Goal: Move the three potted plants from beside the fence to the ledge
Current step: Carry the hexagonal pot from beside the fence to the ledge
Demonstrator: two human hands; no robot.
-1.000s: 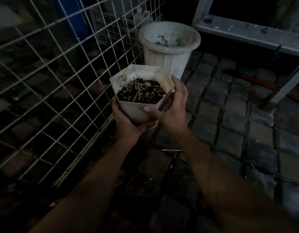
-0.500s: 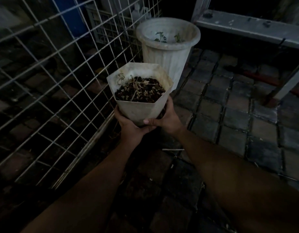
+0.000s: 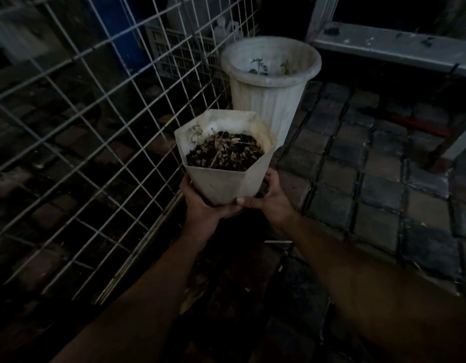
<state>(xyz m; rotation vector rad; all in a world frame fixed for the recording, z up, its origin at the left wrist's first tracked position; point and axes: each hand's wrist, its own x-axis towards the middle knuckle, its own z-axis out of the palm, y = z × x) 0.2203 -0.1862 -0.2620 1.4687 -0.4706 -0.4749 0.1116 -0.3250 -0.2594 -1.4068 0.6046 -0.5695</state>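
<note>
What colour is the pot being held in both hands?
The angular pot is off-white and grubby, seen in the head view.

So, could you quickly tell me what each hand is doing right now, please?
Left hand: closed around the hexagonal pot, holding it.
Right hand: closed on the same pot.

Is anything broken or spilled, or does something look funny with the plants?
Nothing looks spilled or broken. The white six-sided plastic pot, held upright by the left hand and right hand, holds mostly dry, dead-looking leaves and only one tiny sprout. The round ribbed white pot by the wire fence has small green seedlings.
</note>
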